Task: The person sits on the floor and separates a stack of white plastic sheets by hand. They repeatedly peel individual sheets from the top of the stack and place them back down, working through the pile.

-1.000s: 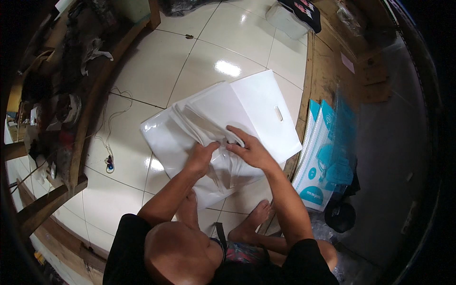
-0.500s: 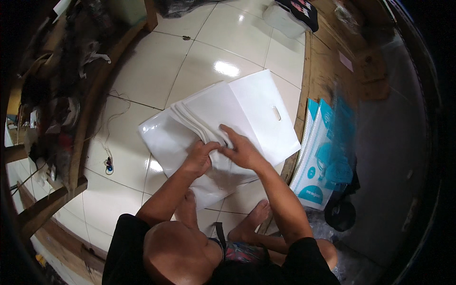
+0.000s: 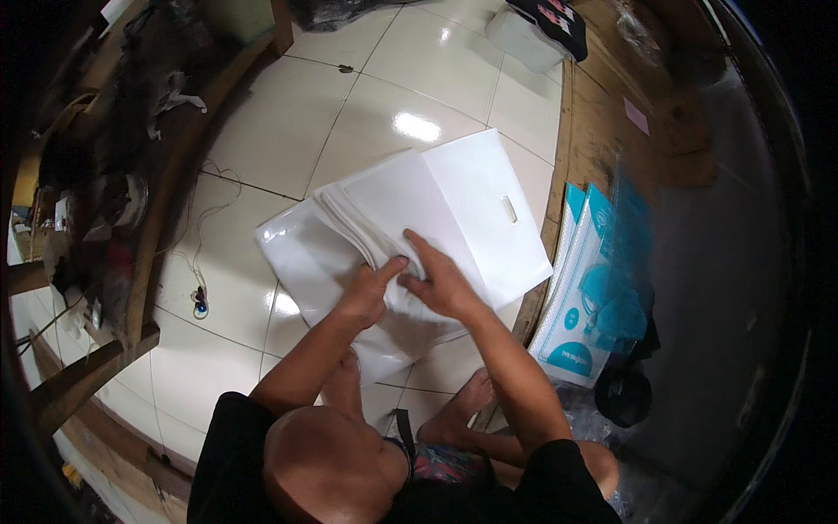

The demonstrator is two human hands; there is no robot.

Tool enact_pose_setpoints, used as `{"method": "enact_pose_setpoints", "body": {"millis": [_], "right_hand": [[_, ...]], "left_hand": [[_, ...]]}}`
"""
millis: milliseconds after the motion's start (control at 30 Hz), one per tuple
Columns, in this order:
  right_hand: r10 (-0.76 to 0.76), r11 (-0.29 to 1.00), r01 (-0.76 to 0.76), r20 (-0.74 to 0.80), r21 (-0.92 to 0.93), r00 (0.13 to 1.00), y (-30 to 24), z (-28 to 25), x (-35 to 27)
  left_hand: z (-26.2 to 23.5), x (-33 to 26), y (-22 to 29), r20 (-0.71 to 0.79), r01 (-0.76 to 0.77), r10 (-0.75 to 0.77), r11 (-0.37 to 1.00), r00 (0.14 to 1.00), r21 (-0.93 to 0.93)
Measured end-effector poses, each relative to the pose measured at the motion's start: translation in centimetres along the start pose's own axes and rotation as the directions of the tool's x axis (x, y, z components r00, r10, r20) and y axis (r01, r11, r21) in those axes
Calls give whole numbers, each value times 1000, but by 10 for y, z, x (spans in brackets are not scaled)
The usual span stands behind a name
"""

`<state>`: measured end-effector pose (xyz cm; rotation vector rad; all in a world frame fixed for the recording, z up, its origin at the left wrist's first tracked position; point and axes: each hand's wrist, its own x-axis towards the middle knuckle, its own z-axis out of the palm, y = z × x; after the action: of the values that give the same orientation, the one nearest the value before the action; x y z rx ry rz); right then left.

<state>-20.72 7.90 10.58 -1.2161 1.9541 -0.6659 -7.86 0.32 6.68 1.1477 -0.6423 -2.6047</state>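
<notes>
A stack of white plastic bags [image 3: 401,188] lies on the floor in front of me, its near part folded up so that several layered edges show. One bag [image 3: 476,205] sticks out to the right with a cut-out handle slot. My left hand [image 3: 365,293] is closed round the folded layers, its thumb on top and its other fingers hidden underneath. My right hand [image 3: 441,284] rests on the sheets just to the right, index finger and thumb apart, its remaining fingers partly hidden. A glossy white sheet [image 3: 292,244] extends under the stack to the left.
Blue-and-white printed packages [image 3: 580,297] stand on the right beside a wooden board [image 3: 580,131]. A pale container [image 3: 524,39] with a dark cloth on it is at the far right. Along the left runs a wooden frame [image 3: 188,166], with a thin cord [image 3: 199,262] on the tiles.
My left thumb has shifted slightly along the folded edges, and my right hand has drawn its thumb a little to the left. The stack stays in place.
</notes>
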Motion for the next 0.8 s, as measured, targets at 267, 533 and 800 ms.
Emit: {"method": "enact_pose_setpoints", "body": {"millis": [267, 533, 800], "right_hand": [[55, 955, -47, -19, 292, 998, 10, -47, -3], [34, 999, -36, 61, 26, 998, 1, -12, 1], [105, 954, -83, -63, 287, 992, 19, -38, -1]], "left_hand": [[-13, -3, 0, 90, -7, 12, 998, 996, -58], [-9, 5, 1, 41, -4, 5, 1000, 999, -24], [-16, 7, -9, 31, -18, 20, 997, 999, -68]]}}
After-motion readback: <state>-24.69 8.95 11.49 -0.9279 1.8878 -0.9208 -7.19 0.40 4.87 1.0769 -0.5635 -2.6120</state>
